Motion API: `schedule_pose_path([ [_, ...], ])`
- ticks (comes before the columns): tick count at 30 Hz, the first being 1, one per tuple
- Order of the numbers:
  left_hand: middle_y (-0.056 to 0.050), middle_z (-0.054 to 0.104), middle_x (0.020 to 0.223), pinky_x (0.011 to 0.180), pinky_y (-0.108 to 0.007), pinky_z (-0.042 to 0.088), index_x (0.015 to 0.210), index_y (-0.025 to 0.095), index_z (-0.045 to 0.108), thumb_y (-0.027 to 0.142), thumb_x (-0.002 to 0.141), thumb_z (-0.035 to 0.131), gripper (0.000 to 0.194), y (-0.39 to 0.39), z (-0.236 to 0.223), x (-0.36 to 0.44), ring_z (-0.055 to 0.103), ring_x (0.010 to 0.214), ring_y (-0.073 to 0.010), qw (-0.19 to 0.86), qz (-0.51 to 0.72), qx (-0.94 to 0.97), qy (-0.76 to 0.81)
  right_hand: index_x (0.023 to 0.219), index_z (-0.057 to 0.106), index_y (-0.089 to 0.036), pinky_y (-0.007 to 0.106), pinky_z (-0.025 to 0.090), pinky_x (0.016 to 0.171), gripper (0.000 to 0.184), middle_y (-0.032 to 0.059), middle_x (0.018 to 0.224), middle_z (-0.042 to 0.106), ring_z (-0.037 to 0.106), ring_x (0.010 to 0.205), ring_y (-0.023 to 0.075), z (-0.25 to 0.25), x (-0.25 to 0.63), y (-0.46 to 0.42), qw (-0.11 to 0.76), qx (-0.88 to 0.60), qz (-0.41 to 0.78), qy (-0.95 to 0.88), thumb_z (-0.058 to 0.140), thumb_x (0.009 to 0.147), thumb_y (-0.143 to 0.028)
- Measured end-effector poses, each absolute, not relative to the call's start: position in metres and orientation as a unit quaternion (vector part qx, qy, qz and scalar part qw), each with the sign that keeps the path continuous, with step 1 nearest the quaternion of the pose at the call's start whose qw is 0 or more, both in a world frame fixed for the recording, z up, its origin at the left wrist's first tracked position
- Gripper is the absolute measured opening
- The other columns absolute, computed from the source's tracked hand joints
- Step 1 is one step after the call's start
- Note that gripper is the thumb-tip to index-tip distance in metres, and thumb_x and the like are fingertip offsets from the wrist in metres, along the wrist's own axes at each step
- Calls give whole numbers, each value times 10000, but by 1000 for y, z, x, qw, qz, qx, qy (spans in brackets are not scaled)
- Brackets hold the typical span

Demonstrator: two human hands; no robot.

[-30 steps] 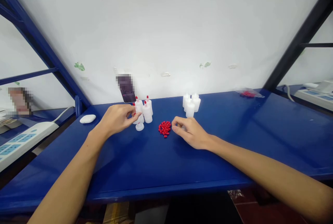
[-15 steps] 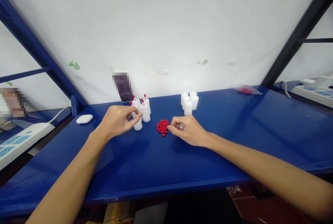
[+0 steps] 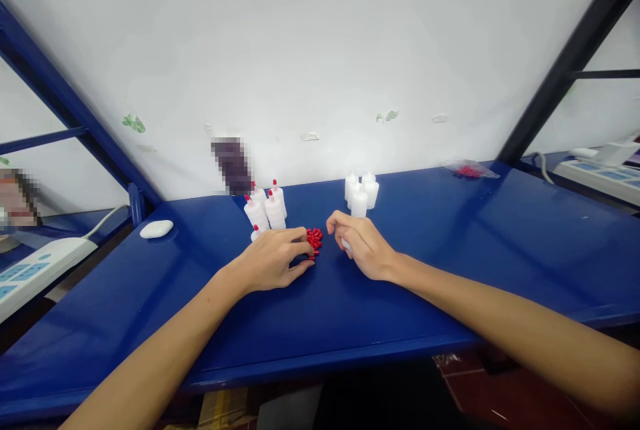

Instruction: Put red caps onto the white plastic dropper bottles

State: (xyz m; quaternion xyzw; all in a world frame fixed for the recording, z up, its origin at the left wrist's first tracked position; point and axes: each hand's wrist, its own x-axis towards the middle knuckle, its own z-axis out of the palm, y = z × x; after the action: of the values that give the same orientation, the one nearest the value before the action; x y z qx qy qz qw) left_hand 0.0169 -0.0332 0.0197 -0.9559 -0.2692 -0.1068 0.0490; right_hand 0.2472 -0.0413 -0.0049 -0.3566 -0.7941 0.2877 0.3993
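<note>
Left hand (image 3: 277, 260) shifted from capped bottles (image 3: 276, 213) to red caps (image 3: 315, 238)

Near the frame's centre, I had it at them; whether it pinched one, I couldn't tell. Just right of centre, my right hand (image 3: 367, 247) was curled around a white bottle (image 3: 347, 245), mostly hidden.

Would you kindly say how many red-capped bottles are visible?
5, left of the red caps: two back bottles, two middle bottles, one nearest bottle partly behind the left hand; others may be hidden.

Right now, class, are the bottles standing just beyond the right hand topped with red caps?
No, those bottles beyond the right hand look white all over, with no red showing.
</note>
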Motion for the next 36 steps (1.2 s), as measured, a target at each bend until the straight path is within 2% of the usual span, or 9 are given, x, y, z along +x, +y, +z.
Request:
schedule_pose_path([
  [6,-28,659,873,627,-228,463,891,178,687,194,891,585,102,-40,22,23,611,702,-126,-53,-156,-954,-249,920,488,-205,255,321,596,159,-51,663,506,448,573,118,2,246,-43,365,-358,260,-819,367,995,-275],
  [9,0,668,772,593,-214,458,881,176,664,165,881,592,73,-42,21,25,574,616,-101,-95,-226,-941,-233,931,518,-199,255,343,628,213,-33,736,557,478,631,121,5,244,-43,354,-355,284,-817,411,1012,-364],
  [12,13,675,757,581,-203,455,902,181,673,147,883,601,82,-40,19,25,549,583,-81,-106,-308,-915,-240,905,539,-194,269,356,673,263,-12,778,573,498,700,140,5,243,-43,357,-366,269,-816,382,1026,-368],
  [16,-31,682,919,669,-227,494,1126,199,658,157,943,549,217,-35,15,25,597,735,-107,-66,-365,-890,-263,759,509,-187,289,362,699,318,1,735,549,495,716,156,3,242,-42,345,-351,248,-834,363,1015,-306],
  [20,-63,593,1007,776,-282,514,1307,225,568,133,991,441,353,-33,10,29,585,892,-142,-51,-402,-870,-280,702,471,-189,290,360,666,259,0,716,522,476,671,151,4,242,-42,361,-335,272,-827,375,942,-213],
  [25,-50,531,955,726,-264,503,1097,197,650,151,1002,413,260,-36,14,32,563,821,-132,-80,-404,-867,-280,680,463,-187,286,356,661,146,10,776,500,458,684,150,6,242,-44,375,-310,276,-829,453,822,-156],
  [29,-52,573,936,745,-274,498,996,186,650,183,1007,424,226,-39,18,33,564,828,-143,-90,-402,-866,-284,716,480,-187,277,354,660,136,2,768,518,454,672,142,4,241,-45,368,-297,272,-838,438,836,-136],
  [33,-54,583,953,736,-276,503,1204,219,615,174,1012,414,282,-40,15,35,565,837,-145,-84,-410,-866,-272,747,505,-189,263,352,629,156,-22,699,513,443,616,131,3,240,-47,392,-300,262,-830,425,875,-146],
  [36,-49,559,948,693,-258,505,1303,249,573,147,1006,413,352,-41,12,39,556,808,-134,-71,-427,-867,-249,831,562,-187,264,400,693,165,-1,797,598,522,695,144,5,239,-49,418,-271,270,-824,421,872,-113],
])
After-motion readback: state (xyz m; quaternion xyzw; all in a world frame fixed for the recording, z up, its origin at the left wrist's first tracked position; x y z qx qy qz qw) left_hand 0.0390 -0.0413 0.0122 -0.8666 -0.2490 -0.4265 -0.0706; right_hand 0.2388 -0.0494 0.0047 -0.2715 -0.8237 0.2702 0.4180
